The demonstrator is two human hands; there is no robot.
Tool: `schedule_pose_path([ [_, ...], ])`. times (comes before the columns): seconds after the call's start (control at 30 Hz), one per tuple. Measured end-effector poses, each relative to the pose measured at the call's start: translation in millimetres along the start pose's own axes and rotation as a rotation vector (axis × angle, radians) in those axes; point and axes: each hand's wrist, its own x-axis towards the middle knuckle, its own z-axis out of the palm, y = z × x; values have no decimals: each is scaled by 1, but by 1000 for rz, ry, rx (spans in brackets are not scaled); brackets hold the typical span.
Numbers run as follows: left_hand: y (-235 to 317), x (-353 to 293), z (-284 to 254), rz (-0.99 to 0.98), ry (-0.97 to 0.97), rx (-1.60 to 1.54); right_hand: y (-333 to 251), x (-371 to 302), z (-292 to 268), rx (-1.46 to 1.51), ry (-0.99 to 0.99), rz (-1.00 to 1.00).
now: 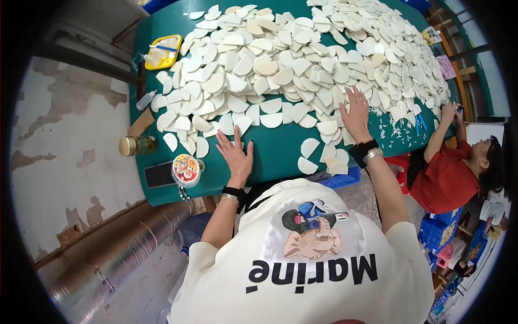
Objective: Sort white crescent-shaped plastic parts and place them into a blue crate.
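A large heap of off-white half-round pads (226, 65) covers most of the green table (280, 148). My left hand (236, 156) lies on the table at the heap's near edge, its fingers spread, with fingertips beside or touching a few loose pads. Farther right, my right hand (356, 117) rests palm down against the heap with fingers stretched out. Neither hand is wrapped around anything; what lies under the palms is hidden. Between the hands, two pads (271, 113) lie flat with their straight edges facing each other. More pads (308, 156) sit by the near edge.
At left are a yellow tray (148, 66), a jar with a gold lid (128, 146), a dark phone (157, 175) and a cup with a colourful lid (186, 169). White scraps (396, 132) lie at right, near a person in red (450, 181). A blue crate (353, 175) stands below the table edge.
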Motion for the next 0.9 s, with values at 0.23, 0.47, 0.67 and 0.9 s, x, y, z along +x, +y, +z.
schedule_pose_path([
  [0.23,77,41,15,351,-388,-121,44,87,21,18,-102,151],
  [0.47,108,45,-5,651,-654,-129,76,156,35,169,-141,145],
  [0.67,106,93,-18,534,-561,-440,30,191,36,465,-285,-15],
  [0.9,119,174,2,238,-516,-807,-23,200,46,310,-470,-144],
])
